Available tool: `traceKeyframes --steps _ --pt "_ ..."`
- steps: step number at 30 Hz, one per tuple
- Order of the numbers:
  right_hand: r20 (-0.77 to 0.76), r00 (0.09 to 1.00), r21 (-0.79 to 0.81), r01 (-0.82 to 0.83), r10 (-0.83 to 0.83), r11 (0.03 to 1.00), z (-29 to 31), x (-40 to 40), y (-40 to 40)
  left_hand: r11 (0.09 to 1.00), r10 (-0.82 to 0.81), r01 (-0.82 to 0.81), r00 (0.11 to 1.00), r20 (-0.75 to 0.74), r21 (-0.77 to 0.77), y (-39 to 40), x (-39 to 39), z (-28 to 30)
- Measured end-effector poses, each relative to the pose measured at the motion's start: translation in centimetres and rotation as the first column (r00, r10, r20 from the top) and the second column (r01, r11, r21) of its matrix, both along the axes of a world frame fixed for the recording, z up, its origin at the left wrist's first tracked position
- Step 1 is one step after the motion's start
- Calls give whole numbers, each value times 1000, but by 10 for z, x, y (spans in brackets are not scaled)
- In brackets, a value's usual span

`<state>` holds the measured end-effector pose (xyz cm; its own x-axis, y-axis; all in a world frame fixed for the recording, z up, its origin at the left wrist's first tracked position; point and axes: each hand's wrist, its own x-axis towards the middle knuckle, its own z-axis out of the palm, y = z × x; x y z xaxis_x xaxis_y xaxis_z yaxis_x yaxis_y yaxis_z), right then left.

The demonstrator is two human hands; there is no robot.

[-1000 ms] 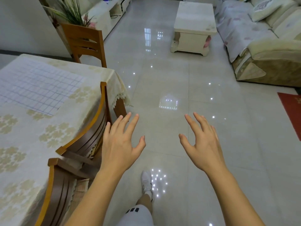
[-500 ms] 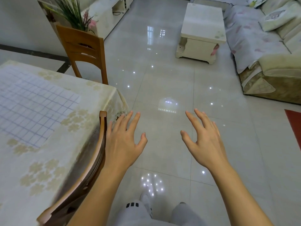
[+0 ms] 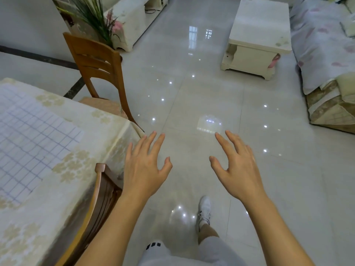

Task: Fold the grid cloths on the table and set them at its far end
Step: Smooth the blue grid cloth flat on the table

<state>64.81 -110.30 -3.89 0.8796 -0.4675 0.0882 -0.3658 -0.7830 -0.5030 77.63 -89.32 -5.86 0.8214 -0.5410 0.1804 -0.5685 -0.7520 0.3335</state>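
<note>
A white cloth with a blue grid (image 3: 32,139) lies flat on the table (image 3: 92,120) at the left, which wears a cream flowered cover. My left hand (image 3: 144,169) hovers in the air just right of the table's corner, fingers spread and holding nothing. My right hand (image 3: 236,167) is held out over the tiled floor, also spread and holding nothing. Neither hand touches the cloth or the table.
A wooden chair (image 3: 98,62) stands at the table's far side and another chair's back (image 3: 99,192) is tucked in beside my left arm. A white coffee table (image 3: 259,35) and a sofa (image 3: 326,54) stand ahead on the glossy floor. My foot (image 3: 204,208) is below.
I have walked forward along the table's side, so the table corner and far chair are nearer. Both hands keep the same spread pose in front of me.
</note>
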Motion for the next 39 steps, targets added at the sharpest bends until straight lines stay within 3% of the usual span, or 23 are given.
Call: traceKeyframes --steps 8,14,26,33,39 --pt "28 983 -23 -183 184 983 9 80 -115 983 175 -173 984 -25 59 -84 48 12" --pt "-36 952 64 -301 304 951 -3 138 -145 940 332 -330 943 -12 89 -96 66 13" --pt "-44 693 20 -720 720 694 -31 272 -65 731 680 -670 732 -49 129 -34 83 4" --pt "-124 591 28 -801 797 598 -34 361 -8 632 774 -773 629 -77 45 12 141 -11" --pt "-165 595 -23 -800 787 600 -17 447 39 576 813 -817 576 -89 -24 51 214 -10"
